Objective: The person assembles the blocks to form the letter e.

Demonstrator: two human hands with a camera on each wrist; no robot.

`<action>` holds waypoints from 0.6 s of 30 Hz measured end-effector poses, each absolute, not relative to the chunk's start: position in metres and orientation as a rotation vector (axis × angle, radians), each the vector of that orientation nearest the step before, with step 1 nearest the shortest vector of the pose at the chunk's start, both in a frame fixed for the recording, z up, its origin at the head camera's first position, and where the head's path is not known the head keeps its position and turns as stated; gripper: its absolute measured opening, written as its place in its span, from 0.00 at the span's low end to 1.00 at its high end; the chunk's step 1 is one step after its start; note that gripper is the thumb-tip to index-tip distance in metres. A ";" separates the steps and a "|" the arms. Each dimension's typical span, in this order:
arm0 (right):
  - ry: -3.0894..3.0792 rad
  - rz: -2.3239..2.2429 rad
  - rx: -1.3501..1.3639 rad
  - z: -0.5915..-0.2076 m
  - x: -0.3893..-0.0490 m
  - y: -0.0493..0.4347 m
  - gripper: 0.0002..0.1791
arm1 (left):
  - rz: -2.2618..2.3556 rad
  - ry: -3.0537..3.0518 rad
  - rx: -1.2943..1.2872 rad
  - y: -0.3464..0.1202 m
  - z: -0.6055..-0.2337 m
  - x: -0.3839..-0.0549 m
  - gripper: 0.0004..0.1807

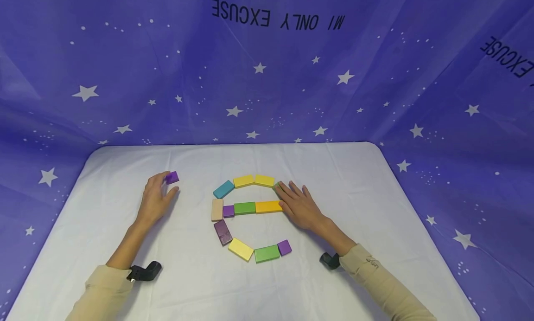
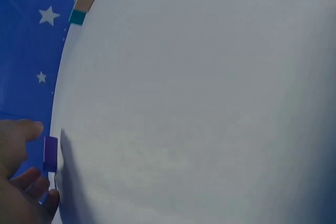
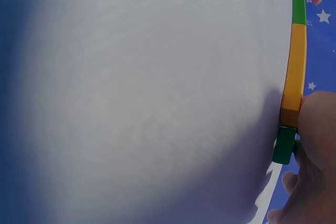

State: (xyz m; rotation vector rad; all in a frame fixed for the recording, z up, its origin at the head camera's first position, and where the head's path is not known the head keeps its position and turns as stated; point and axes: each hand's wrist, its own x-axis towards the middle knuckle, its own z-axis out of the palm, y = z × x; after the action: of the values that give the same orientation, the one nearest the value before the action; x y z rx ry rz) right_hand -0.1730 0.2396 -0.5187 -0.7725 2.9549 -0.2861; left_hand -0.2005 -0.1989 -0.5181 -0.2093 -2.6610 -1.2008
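My left hand is at the left of the table, fingertips right at a small purple block. Its thumb is held apart from that block, as the left wrist view of the purple block also shows. My right hand lies with fingers spread at the right side of a rounded figure of blocks. It partly covers a green block and overlaps the end of an orange block. In the right wrist view a dark green block stands by the orange block's end, beside the hand.
The figure's curve includes yellow blocks, a blue block, a tan block and a dark purple block. A green block and a purple block end its lower curve. A starry blue curtain hangs behind the white table.
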 end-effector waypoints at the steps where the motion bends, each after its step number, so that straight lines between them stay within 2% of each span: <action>1: 2.957 -0.283 -0.772 -0.519 -0.173 0.240 0.30 | -1.193 -2.668 -0.204 -0.201 -0.519 -0.203 0.30; 18: 2.959 -0.285 -0.791 -0.519 -0.173 0.240 0.30 | -1.083 -2.760 -0.203 -0.211 -0.516 -0.219 0.22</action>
State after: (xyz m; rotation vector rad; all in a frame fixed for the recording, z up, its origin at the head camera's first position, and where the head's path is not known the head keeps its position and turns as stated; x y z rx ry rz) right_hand -0.1734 0.2403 -0.5194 -0.7907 2.9587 -0.2852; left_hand -0.2194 -0.2107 -0.5161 -0.2032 -2.7604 -1.0835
